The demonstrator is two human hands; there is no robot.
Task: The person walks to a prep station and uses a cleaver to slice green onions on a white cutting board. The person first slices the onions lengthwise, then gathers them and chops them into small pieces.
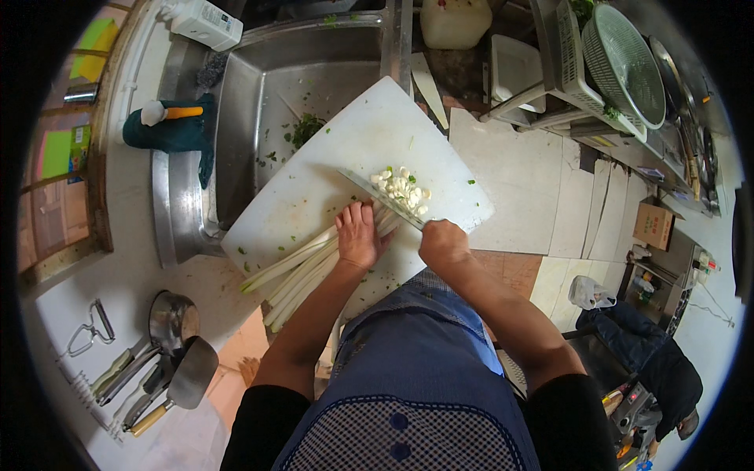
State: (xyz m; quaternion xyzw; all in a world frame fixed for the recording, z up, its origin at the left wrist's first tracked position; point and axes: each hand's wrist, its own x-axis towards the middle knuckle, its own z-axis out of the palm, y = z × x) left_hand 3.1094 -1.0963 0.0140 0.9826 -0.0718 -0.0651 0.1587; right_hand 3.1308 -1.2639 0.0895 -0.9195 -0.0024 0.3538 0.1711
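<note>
On the white cutting board (389, 123), my left hand (358, 234) presses down on a bundle of long pale stalks (303, 268), perhaps scallion or celery. Its fingers sit close beside the blade of a kitchen knife (377, 191). My right hand (445, 244) is closed around the knife's handle, which the fist hides. The blade lies across the cut end of the bundle. Just beyond it is a small heap of pale chopped pieces (403, 185), with bits of green among them. Small green scraps are scattered over the board.
The board overlaps a stainless steel sink (318, 56) holding chopped greens (306, 128). A dark green cloth (165, 132) hangs at the sink's left edge. Ladles and a spatula (193, 374) hang at lower left. A green colander (624, 65) stands upper right. Another person (665, 371) is at lower right.
</note>
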